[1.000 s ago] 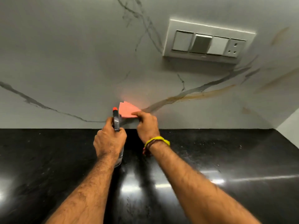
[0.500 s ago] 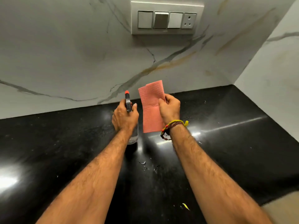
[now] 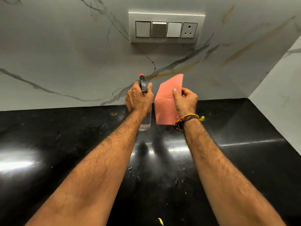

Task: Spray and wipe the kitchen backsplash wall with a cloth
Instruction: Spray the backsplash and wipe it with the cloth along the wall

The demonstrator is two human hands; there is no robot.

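My left hand (image 3: 138,98) grips a clear spray bottle (image 3: 145,123) with a dark head and an orange nozzle tip (image 3: 141,74) that points at the backsplash. My right hand (image 3: 185,100) pinches a pink textured cloth (image 3: 166,105), which hangs flat and upright, just in front of the wall and not touching it. The backsplash (image 3: 65,54) is white marble with grey and brownish veins; a brownish streak (image 3: 171,71) runs just above the cloth. Both hands hover above the back edge of the black counter (image 3: 65,136).
A switch plate (image 3: 166,27) with three switches and a socket sits on the wall above my hands. A side wall (image 3: 280,95) closes the corner at the right. Water drops and small crumbs dot the glossy counter.
A second ago my right hand held the cloth against the wall low down. It has pulled back and the cloth now hangs unfolded. The view has shifted and moved closer to the wall.
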